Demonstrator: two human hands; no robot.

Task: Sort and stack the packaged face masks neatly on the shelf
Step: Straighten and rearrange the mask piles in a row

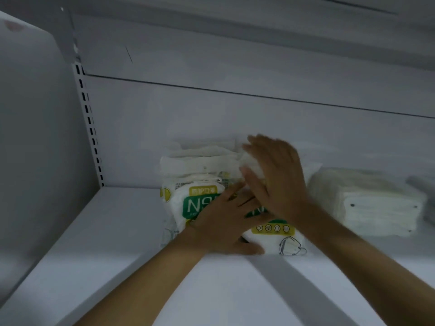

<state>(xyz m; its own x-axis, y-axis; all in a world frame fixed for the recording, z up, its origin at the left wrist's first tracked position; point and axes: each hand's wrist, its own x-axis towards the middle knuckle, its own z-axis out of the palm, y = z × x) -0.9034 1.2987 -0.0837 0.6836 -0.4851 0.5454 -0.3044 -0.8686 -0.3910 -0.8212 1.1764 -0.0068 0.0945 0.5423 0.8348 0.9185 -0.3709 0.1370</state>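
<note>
A pile of white mask packs with green and yellow labels (200, 203) lies on the white shelf (117, 255) against the back panel. My left hand (223, 222) lies flat across the top front packs, fingers straight. My right hand (275, 180) stands on edge with straight fingers against the right side of a stack of plain white masks (202, 161) at the back of the pile. One labelled pack (277, 241) with a mask drawing pokes out under both hands.
A second stack of plain white masks (376, 203) sits to the right on the same shelf. The left side wall (35, 137) and a slotted upright (90, 128) close the shelf on the left. Another shelf board hangs above.
</note>
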